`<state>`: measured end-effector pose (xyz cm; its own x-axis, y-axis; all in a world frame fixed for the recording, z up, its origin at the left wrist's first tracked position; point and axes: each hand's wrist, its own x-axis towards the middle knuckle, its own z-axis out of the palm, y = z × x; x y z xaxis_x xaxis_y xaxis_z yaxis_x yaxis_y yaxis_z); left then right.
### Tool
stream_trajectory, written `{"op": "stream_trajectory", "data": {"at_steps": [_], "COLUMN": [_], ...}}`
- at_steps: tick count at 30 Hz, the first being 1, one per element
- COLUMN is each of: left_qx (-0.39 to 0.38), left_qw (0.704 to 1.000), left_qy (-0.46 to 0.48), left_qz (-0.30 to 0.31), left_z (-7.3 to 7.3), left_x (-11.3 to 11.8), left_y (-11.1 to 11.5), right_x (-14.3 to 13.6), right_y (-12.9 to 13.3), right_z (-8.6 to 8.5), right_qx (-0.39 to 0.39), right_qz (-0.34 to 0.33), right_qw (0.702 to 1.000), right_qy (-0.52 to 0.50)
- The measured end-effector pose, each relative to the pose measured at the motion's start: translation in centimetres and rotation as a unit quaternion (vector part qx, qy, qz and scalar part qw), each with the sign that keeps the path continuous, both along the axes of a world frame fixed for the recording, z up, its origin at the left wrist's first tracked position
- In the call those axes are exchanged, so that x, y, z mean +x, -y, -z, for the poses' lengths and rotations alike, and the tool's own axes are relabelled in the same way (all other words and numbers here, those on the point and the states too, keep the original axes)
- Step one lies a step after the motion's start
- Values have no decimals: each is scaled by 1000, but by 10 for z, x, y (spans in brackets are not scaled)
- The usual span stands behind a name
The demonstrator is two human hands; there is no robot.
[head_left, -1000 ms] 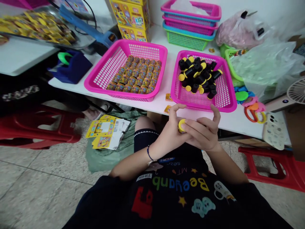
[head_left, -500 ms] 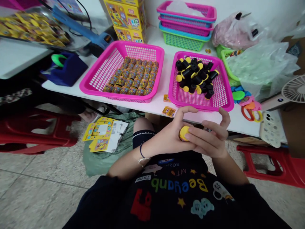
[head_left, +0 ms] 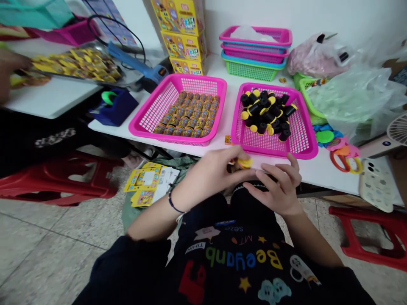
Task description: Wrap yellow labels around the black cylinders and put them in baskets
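Near the table's front edge, my left hand [head_left: 219, 171] is closed round a small yellow-capped container [head_left: 244, 163], whose body is mostly hidden by the fingers. Close beside it on the right is my right hand [head_left: 280, 186], fingers apart and holding nothing. Beyond the hands, a pink basket [head_left: 313, 144] holds a heap of black containers with yellow caps [head_left: 267, 111]. Another pink basket [head_left: 143, 114] to the left holds rows of small wrapped containers [head_left: 190, 114]. A small printed label [head_left: 228, 140] lies between the baskets.
Yellow boxes [head_left: 184, 46] and stacked baskets [head_left: 254, 65] stand at the back. A blue tape dispenser [head_left: 114, 108] and a blue tool [head_left: 136, 63] are on the left. Scissors [head_left: 343, 161], a phone [head_left: 377, 184] and a fan [head_left: 375, 146] lie right. Another person's hand [head_left: 12, 67] is far left.
The view has shifted left. My left hand has moved the container up toward the table edge and turned it sideways. My right hand has come away from it. Another person's hand has appeared.
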<state>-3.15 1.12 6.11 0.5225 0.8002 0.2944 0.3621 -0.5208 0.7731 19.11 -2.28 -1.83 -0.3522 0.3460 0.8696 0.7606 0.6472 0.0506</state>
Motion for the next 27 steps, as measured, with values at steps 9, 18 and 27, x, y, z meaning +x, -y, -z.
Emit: {"op": "stream_trajectory", "data": {"at_steps": [9, 18, 27], "left_qx": [61, -69, -24], "left_qw": [935, 894, 956], "left_qy": [-237, -340, -184], "left_qz": [-257, -283, -227], "left_z": [-31, -5, -11], "left_x": [-72, -94, -93], "left_y": [-173, -264, -255], "right_x": [78, 109, 113], "right_y": [16, 14, 14], "right_z": [54, 104, 100], "right_qx": [-130, -272, -352], "right_qz": [227, 298, 291], "right_qw": [965, 912, 886], "right_qy": [-15, 75, 72]}}
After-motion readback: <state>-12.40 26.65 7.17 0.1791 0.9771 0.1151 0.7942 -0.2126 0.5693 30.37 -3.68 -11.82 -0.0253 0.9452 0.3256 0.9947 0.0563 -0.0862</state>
